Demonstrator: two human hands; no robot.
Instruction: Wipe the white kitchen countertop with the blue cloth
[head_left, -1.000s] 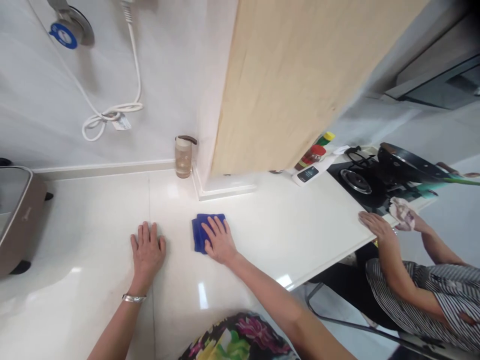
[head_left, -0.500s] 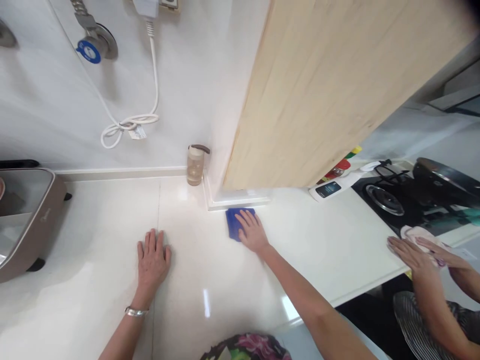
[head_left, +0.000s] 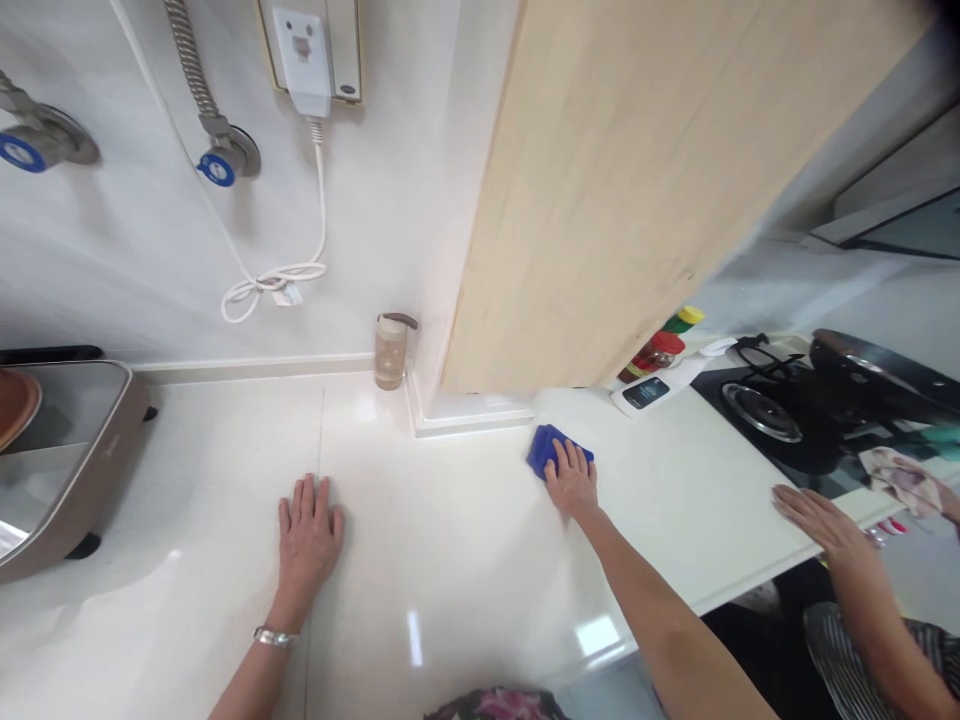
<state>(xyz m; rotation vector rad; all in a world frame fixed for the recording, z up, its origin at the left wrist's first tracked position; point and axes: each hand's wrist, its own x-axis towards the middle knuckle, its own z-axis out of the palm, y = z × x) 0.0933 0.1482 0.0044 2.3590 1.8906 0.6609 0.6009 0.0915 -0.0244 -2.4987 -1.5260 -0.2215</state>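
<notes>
My left hand (head_left: pixel 309 535) lies flat on the white countertop (head_left: pixel 420 530), fingers stretched forward, with a silver bracelet at the wrist. It holds nothing. My right hand (head_left: pixel 573 484) rests on a folded blue cloth (head_left: pixel 547 450), its fingers curled over the right side and pressing it to the counter. The cloth sits just in front of the right end of the wall's corner ledge. A clear bottle (head_left: pixel 391 352) with a brown handle stands upright against the back wall, beyond both hands.
An electric cooker (head_left: pixel 112 440) stands at the left. A wooden panel (head_left: pixel 592 200) juts out above the counter. Right of it are a white bottle (head_left: pixel 652 390), jars (head_left: pixel 664 350) and a stove (head_left: pixel 765 410) with a pan. A co-worker's hand (head_left: pixel 825 520) touches the counter edge; another holds a pale cloth (head_left: pixel 896 475).
My right hand has slid the blue cloth to the right along the ledge. My left hand stays put. The co-worker's hand with the pale cloth has moved right, apart from the other hand.
</notes>
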